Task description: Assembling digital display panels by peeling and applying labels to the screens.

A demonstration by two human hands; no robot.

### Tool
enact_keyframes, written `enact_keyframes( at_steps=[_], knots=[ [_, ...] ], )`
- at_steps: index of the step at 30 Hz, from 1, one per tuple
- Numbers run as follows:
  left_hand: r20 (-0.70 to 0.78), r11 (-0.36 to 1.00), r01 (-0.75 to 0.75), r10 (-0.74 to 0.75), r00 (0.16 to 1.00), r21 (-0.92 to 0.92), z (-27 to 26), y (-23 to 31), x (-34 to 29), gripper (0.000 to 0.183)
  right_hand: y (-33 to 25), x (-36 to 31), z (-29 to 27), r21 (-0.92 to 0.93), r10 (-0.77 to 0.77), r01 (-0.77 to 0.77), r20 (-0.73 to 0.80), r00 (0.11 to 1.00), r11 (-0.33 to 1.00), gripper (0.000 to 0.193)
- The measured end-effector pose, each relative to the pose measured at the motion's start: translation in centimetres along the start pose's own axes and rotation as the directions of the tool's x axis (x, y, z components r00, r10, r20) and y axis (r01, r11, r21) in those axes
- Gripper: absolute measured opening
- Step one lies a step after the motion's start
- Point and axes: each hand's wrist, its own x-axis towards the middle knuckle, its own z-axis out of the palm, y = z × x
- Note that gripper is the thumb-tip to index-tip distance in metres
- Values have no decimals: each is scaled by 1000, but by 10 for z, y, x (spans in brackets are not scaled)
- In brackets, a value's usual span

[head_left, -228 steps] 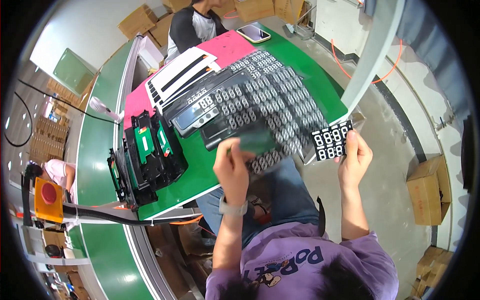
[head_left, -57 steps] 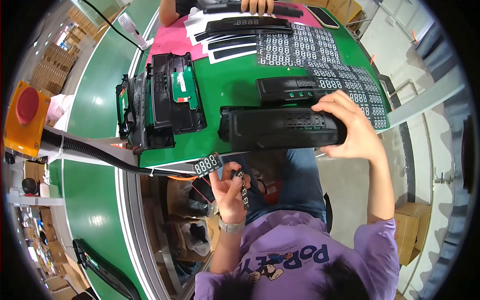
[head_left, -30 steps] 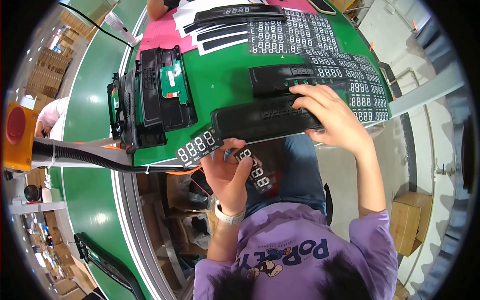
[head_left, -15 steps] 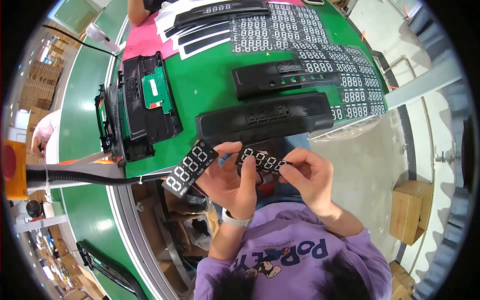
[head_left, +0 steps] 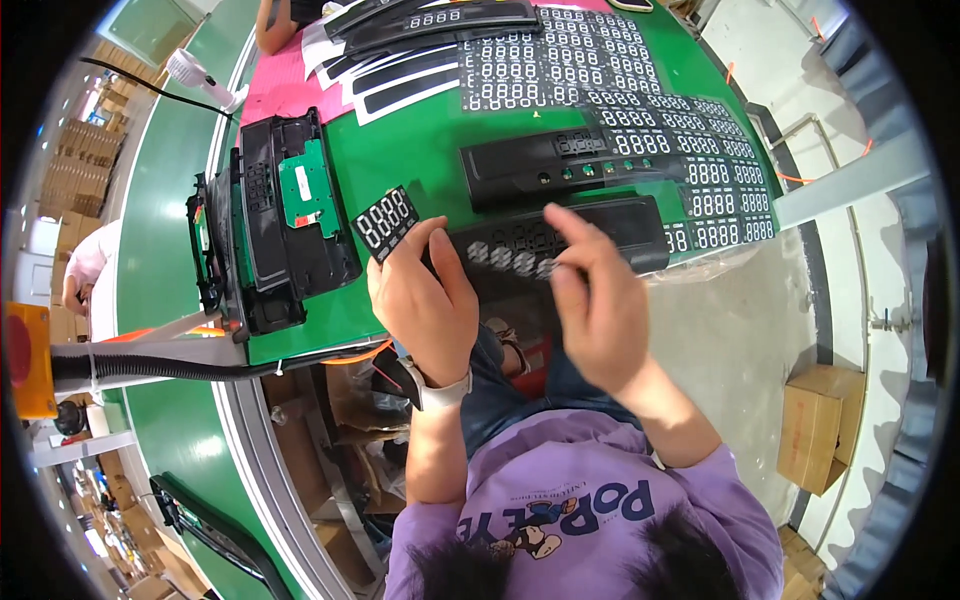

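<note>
Between the fingers of my left hand (head_left: 425,300) stands a small black display label (head_left: 387,222) printed with white segment digits. My right hand (head_left: 608,310) pinches a second black label (head_left: 503,260) by its right end, thumb below and index finger stretched out above. That label is smeared by motion and lies over the long black plastic housing (head_left: 640,222) at the table's near edge. Whether it touches the housing I cannot tell. A display window with moulded digit openings shows in the housing behind the label. Just beyond lies another black housing (head_left: 500,172) with a row of small green spots.
Label sheets (head_left: 710,172) cover the table's right side. At left lies an opened black housing with a green circuit board (head_left: 304,190). White sheets with black strips (head_left: 410,88) and another housing (head_left: 450,32) lie at the back. Another person's arm (head_left: 272,30) rests there.
Both hands have moved forward and up, over the table's near edge. The right hand's label has come over the near housing; the left hand's label has turned more upright.
</note>
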Motion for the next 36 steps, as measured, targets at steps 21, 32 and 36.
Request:
enact_keyframes(
  at_steps=[21, 32, 36],
  knots=[
    [-79, 980, 53, -69, 994, -191, 3, 0, -10, 41, 2, 34, -37, 404, 419, -470, 213, 882, 784, 7],
    [-122, 972, 51, -80, 989, -227, 1, 4, -7, 28, 0, 34, -39, 301, 473, -539, 268, 839, 787, 6],
    [-19, 994, 56, -58, 998, -98, -3, -2, -9, 42, -2, 34, -34, 268, 466, -523, 250, 849, 809, 6]
  ],
)
